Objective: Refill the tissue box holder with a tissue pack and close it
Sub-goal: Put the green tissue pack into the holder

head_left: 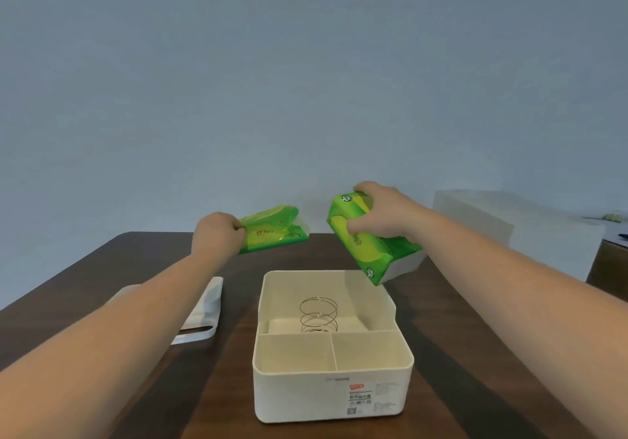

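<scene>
The left hand has its fingers closed on one end of a flattened green wrapper, held in the air. The right hand grips a full green tissue pack from above, fingers clamped around its upper end; the pack is tilted. Below those fingers the white tissue box holder stands open on the dark counter, with a metal spring upright in its back compartment. Below the left fingers, the white lid lies on the counter, beside the holder.

Glossy green plastic pack, matt white plastic holder, wire spring, dark wood table
</scene>
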{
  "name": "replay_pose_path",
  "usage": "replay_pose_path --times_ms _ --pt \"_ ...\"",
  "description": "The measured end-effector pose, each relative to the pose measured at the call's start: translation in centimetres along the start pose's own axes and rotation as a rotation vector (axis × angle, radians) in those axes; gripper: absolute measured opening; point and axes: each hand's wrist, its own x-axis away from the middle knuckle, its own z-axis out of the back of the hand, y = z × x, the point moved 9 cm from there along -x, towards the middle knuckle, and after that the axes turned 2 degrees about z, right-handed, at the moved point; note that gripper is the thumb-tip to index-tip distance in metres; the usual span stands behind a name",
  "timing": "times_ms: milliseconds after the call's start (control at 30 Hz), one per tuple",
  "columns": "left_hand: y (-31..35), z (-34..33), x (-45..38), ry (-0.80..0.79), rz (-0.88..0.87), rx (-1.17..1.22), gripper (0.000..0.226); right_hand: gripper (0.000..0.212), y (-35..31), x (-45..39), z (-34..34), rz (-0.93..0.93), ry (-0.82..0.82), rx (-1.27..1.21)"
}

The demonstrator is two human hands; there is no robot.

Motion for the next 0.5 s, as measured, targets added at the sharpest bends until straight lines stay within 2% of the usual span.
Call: replay_pose_path --times_ms 267,500 --pt "-2.3 -5.5 -1.7 -0.089 0.009 -0.056 0.027 0.081 -6.5 2.0 -4.4 0.387 -0.246 0.073" --pt "-2.5 -9.5 -2.7 -0.169 -0.053 -0.124 0.024 0.081 -8.3 4.8 -8.2 0.626 -0.507 0.135"
